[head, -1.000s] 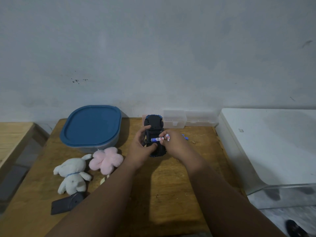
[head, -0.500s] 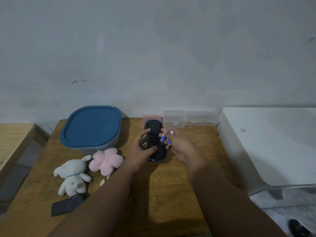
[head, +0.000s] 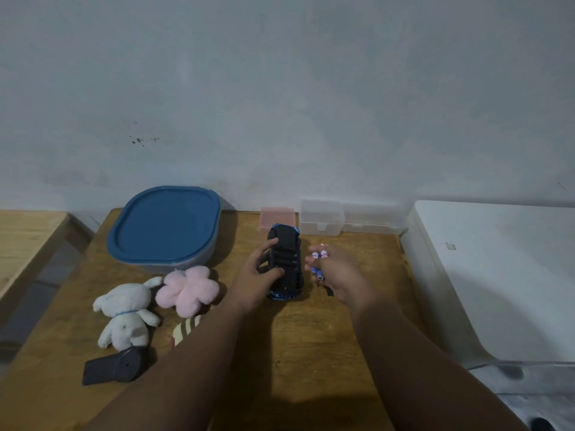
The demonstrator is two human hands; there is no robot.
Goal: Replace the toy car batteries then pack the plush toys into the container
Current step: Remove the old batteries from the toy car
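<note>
From the head cam we've got the toy car (head: 285, 263) flipped belly-up mid-table, left hand (head: 259, 275) clamped on it so it won't roll. Right hand (head: 337, 275) grips two small cylindrical batteries (head: 320, 263) just beside it. Fuzzy plush toys (head: 155, 301) wait near the smooth, lidded container (head: 165, 227).

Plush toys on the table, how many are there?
3: a white bunny front left, a pink flower plush beside it, and a striped one partly hidden behind the left forearm.
</note>
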